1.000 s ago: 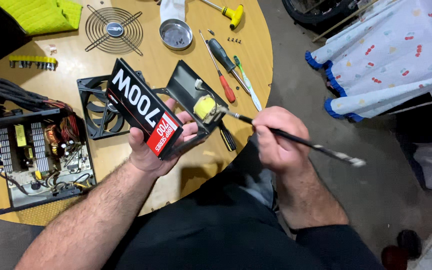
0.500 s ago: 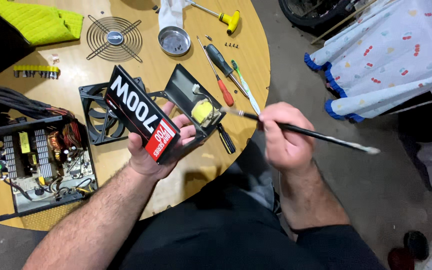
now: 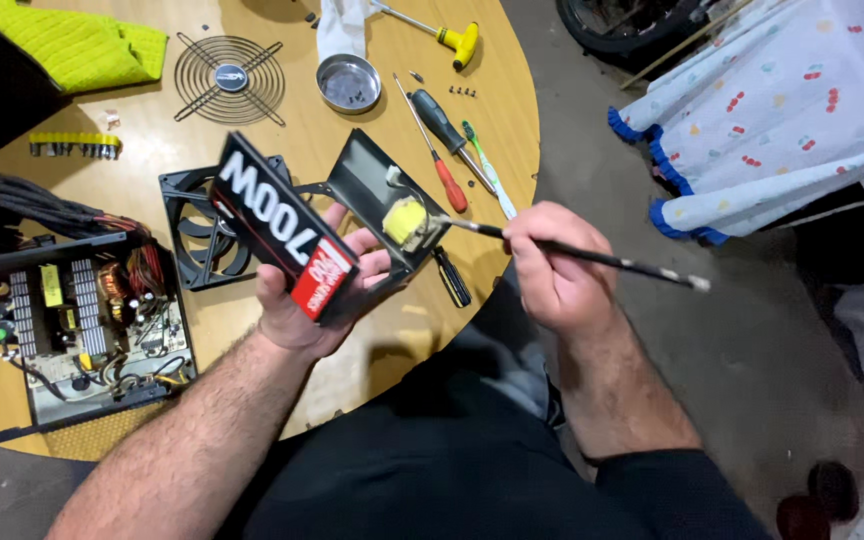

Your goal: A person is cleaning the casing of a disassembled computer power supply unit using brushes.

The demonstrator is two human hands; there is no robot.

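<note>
Left hand (image 3: 317, 300) — grips a black metal power-supply cover (image 3: 352, 205) with a red-and-white label, tilted above the round wooden table (image 3: 372, 330). Right hand (image 3: 552, 265) — pinches a thin black brush (image 3: 592, 257); its tip meets a yellow part (image 3: 404, 222) inside the cover, possibly a socket block. On the table: open power-supply board (image 3: 82, 330) with black cables, black fan (image 3: 197, 225), wire fan grille (image 3: 230, 78), small metal bowl (image 3: 348, 83), red-handled screwdriver (image 3: 437, 150), yellow T-handle tool (image 3: 447, 32), yellow-green cloth (image 3: 77, 40).
</note>
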